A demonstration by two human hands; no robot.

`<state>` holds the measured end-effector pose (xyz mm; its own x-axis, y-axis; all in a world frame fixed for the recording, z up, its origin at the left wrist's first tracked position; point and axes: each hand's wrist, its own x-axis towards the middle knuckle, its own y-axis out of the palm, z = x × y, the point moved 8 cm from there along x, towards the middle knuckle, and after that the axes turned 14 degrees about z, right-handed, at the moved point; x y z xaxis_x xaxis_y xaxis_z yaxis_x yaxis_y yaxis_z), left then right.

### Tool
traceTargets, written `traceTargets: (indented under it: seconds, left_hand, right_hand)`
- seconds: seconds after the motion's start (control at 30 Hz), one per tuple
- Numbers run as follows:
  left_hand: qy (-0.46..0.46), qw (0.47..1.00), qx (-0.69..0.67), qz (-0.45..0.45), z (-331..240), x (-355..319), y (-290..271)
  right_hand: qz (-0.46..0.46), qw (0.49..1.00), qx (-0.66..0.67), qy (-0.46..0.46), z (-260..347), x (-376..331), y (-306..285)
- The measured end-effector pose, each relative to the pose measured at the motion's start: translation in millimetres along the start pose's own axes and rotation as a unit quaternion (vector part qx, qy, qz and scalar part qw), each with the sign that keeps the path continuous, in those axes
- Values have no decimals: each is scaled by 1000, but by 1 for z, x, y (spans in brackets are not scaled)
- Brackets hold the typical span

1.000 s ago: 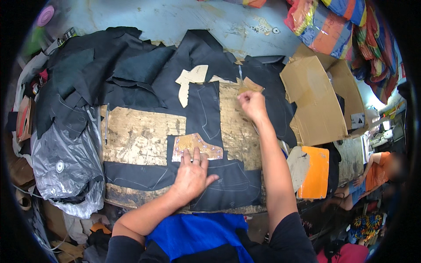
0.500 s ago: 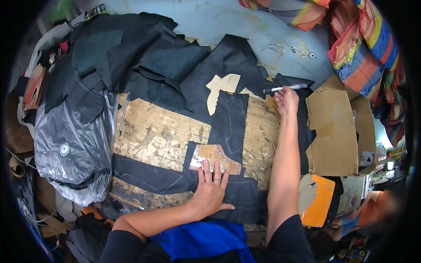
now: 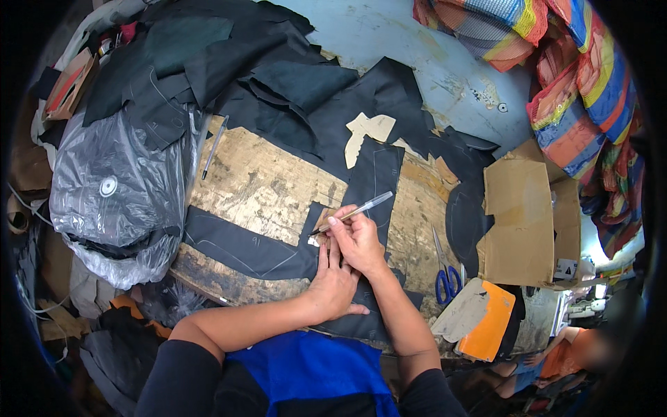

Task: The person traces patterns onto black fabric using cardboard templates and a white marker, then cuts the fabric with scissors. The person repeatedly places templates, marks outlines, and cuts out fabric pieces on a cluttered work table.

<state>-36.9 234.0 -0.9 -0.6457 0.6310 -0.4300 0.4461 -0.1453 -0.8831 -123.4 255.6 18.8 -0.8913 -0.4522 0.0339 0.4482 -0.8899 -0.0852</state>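
Fingers of the right hand pinch a clear pen, its tip slanting to 8 o'clock and its back end to 2 o'clock. The tip is at the left edge of a brown template; whether it touches the surface is too small to tell. The template lies just beside the right hand at 10 o'clock, on a black sheet, and most of it is hidden by the hands.

Taking the right hand as the clock's centre, the left hand lies at 7 o'clock, the two overlapping. Its visible fingers reach toward 12 o'clock, straight and close together, the thumb spread out to 3 o'clock; their tips are partly covered.

A cream pattern piece with a notched edge is at 12 o'clock, and blue-handled scissors are near at 4 o'clock, just beside an orange and grey card. A cardboard box stands well apart at 3 o'clock. A second pen lies at 10 o'clock on the wooden board, and a plastic bag bulges at 9 o'clock.
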Motion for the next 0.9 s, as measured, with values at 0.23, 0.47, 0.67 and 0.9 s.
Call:
traceTargets:
  seconds: [0.23, 0.47, 0.67, 0.9]
  left_hand:
    - [30, 999, -34, -25, 1, -2, 1]
    - [16, 998, -52, -16, 3, -1, -1]
    - [5, 997, -73, -40, 5, -4, -8]
    - [14, 997, -65, -47, 4, -1, -6]
  right_hand:
    - [20, 988, -149, -34, 14, -2, 10]
    - [-87, 939, -326, -70, 26, 15, -9]
    - [-196, 964, -177, -28, 7, 6, -47]
    - [-171, 948, -268, 4, 7, -8, -54]
